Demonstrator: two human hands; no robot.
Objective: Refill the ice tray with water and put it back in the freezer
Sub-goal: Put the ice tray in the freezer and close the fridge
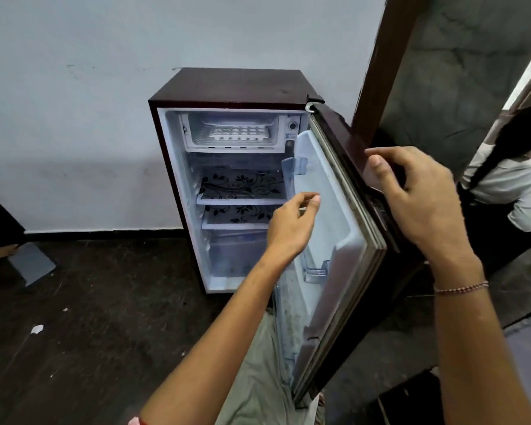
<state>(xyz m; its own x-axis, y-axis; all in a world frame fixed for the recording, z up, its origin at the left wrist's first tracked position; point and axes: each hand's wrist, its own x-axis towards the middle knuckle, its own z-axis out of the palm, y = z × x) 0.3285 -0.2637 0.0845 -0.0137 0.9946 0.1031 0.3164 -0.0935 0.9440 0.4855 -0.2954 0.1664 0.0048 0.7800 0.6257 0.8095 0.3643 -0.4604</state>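
One small maroon fridge (pixel 227 84) stands on a dark floor (pixel 89 317) against a pale wall, its single door (pixel 334 225) swung wide to the right. A person reaches in with two bare hands. The right hand (pixel 420 204) is at the door's outer edge, fingers curled round it. The left hand (pixel 288 228) hangs in mid-air before the shelves, fingers loosely curled and holding nothing that shows. Inside are one freezer compartment (pixel 230 148) at the top, two flower-patterned shelves (pixel 242 184) below it, and two clear bins (pixel 316 271) on the door. The one ice tray (pixel 238 131) lies flat on the freezer compartment's floor, well above the left hand. One dial (pixel 292 125) sits just to the right of the compartment. Whether the tray's cells hold water cannot be told from here, so the step in hand is either fetching the tray or closing up. If it is fetching, the left hand must rise into the compartment and draw the tray out level. If the tray is already filled, the right hand only needs to swing the door shut.
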